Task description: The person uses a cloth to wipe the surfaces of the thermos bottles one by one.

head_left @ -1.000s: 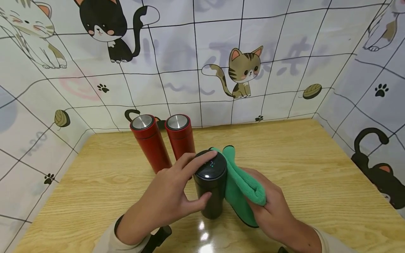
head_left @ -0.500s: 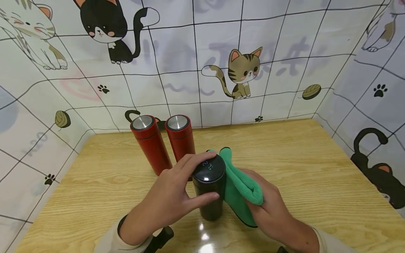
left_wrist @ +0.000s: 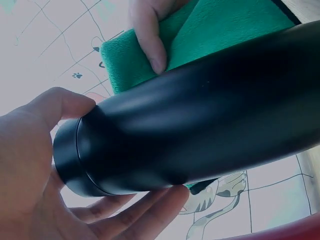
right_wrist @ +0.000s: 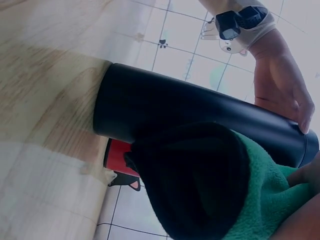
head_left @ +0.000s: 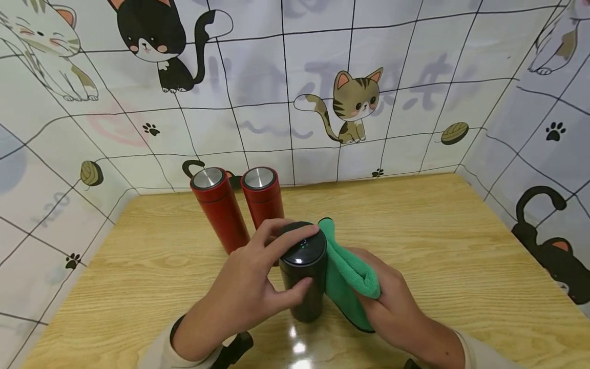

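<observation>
A black thermos [head_left: 312,302] stands upright on the table, with small lit marks on its glossy lid. My left hand [head_left: 244,282] grips it near the top, thumb on the near side and fingers reaching over and behind the lid. The left wrist view shows thumb and fingers on opposite sides of the thermos [left_wrist: 210,110]. My right hand [head_left: 392,302] holds a folded green cloth [head_left: 348,277] with dark edging against the thermos's right side. In the right wrist view, a cloth fold [right_wrist: 265,185] covers part of the thermos [right_wrist: 175,102].
Two red thermoses [head_left: 218,215] [head_left: 265,205] with silver-topped lids stand behind the black one, to the left. The wooden table [head_left: 442,246] meets a cat-patterned sheet [head_left: 258,123] at the back and sides.
The black thermos and the cloth have shifted slightly to the left. My left fingers have changed place a little on the lid. The red thermoses stay where they were.
</observation>
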Motion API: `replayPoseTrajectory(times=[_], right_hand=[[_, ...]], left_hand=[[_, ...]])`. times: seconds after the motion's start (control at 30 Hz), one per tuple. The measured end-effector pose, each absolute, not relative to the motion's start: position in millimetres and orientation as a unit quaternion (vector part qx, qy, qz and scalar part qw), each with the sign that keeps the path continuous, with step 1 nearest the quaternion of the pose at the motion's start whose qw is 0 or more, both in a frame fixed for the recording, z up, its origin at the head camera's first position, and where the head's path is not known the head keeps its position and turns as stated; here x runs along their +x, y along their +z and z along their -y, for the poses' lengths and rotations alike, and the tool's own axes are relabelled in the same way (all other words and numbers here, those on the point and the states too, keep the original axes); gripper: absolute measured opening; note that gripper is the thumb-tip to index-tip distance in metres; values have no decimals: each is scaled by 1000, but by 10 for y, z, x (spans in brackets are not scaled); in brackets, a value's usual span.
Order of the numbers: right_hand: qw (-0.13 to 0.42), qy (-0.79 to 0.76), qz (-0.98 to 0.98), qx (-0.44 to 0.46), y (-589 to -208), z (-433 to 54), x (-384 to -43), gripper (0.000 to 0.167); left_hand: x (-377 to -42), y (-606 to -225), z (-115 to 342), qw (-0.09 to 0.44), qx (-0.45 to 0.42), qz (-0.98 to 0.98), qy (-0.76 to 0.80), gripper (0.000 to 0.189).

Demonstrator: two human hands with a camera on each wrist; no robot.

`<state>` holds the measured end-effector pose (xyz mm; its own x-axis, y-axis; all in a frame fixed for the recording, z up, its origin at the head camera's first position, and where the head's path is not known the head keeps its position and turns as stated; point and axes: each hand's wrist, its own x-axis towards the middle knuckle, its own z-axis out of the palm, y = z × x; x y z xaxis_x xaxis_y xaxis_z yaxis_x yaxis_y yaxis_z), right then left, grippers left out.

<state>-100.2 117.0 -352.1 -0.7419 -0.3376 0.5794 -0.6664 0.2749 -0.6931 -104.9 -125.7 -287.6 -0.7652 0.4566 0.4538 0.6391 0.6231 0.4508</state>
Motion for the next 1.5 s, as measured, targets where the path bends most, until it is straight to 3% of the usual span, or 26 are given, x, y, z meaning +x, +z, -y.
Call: replayPoseTrajectory(times=[0.1,0.27,0.5,0.87,1.1,1.33,1.5], right_hand=[[156,507,785,320,-3536,-1170,-1004,50],[201,497,775,334,-3549,-1182,-997,55],[145,493,795,321,-3529,-1173,-993,51],[150,493,790,333,-3516,-1172,-997,52],[179,497,781,334,-3531,-1178,-997,55],[112,495,798,326,-3520,-1159,-1005,49],[132,498,796,318,-3516,-1158,-990,49]], left_hand=[[-1039,-2867,1251,138,-304,891,-309,74],[-1036,-2867,1237,140,-310,887,-312,74],[-1057,-2891,1230,150,-315,882,-318,76],[-1066,-2909,1227,161,-315,878,-323,71],[-1061,-2902,1228,122,-300,884,-338,85],[-1059,-2907,1252,112,-309,876,-352,80],[-1052,-2891,1256,143,-312,881,-326,78]])
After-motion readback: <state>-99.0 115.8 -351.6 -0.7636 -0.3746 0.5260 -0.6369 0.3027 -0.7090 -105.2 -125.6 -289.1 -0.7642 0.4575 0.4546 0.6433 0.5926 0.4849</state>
